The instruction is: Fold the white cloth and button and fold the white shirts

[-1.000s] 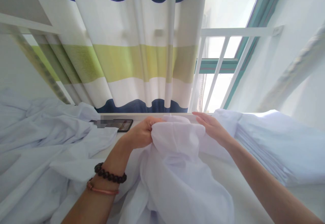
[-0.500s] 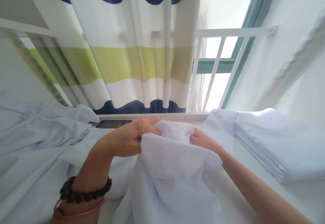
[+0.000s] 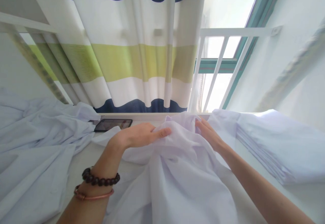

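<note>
A white garment (image 3: 177,173) lies loosely spread on the white table (image 3: 81,154) in front of me. My left hand (image 3: 137,137) rests flat on its upper left part, fingers stretched out toward the middle. On that wrist sit a dark bead bracelet and a thin copper-coloured one. My right hand (image 3: 209,134) lies on the garment's upper right edge with fingers extended. Its fingertips touch a raised fold near the far edge of the table. Neither hand grips the fabric.
A neat stack of folded white garments (image 3: 274,146) stands at the right. A rumpled heap of white cloth (image 3: 38,132) fills the left. A dark phone (image 3: 113,124) lies at the table's far edge. Behind hang a striped curtain (image 3: 132,54) and white window bars (image 3: 223,68).
Both hands had the fabric bunched up in their fingers. They have let go and now lie flat on it, and the garment has dropped and spread over the table.
</note>
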{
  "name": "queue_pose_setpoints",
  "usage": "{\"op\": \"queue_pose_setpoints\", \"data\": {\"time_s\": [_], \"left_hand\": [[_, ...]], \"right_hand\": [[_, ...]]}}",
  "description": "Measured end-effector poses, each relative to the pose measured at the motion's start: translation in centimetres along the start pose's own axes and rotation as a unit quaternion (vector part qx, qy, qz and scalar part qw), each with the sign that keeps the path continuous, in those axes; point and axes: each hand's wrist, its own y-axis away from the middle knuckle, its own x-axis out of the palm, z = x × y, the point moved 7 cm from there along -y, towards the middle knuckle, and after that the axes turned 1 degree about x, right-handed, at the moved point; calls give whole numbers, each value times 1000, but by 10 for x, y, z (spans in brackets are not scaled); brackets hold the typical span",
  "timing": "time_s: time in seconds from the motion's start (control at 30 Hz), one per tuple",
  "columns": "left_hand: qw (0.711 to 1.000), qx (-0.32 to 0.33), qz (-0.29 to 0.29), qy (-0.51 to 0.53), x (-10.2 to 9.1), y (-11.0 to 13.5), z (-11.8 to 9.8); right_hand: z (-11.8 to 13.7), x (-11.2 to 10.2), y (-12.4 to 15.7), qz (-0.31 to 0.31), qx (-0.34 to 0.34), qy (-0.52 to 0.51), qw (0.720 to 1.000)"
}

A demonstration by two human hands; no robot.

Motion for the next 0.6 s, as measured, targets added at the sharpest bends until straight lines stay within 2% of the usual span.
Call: {"op": "queue_pose_setpoints", "data": {"time_s": [0.07,0.13,0.17,0.23,0.3,0.37,0.43,0.5,0.6], "left_hand": [[999,20,36,0,14,-7,-8],[997,60,46,7,21,-12,-17],[995,78,53,11,24,-13,-20],[992,107,63,18,24,-14,-22],[991,126,46,14,15,-11,-18],[993,114,-6,-14,-5,-6,-6],[993,56,-78,-62,-29,-1,14],[984,-9,-143,-108,-50,6,34],[966,-58,-195,-161,-66,11,53]], "right_hand": [[7,21,10,95,-2,21,995],[10,36,17,166,-8,38,985],[9,39,18,181,-11,46,982],[7,34,14,168,-20,76,983],[6,14,4,102,-34,128,986],[11,-19,-5,-3,-45,171,984],[18,-57,-8,-119,-43,156,980],[25,-87,-5,-205,-42,134,969],[34,-108,-1,-259,-50,166,950]]}}
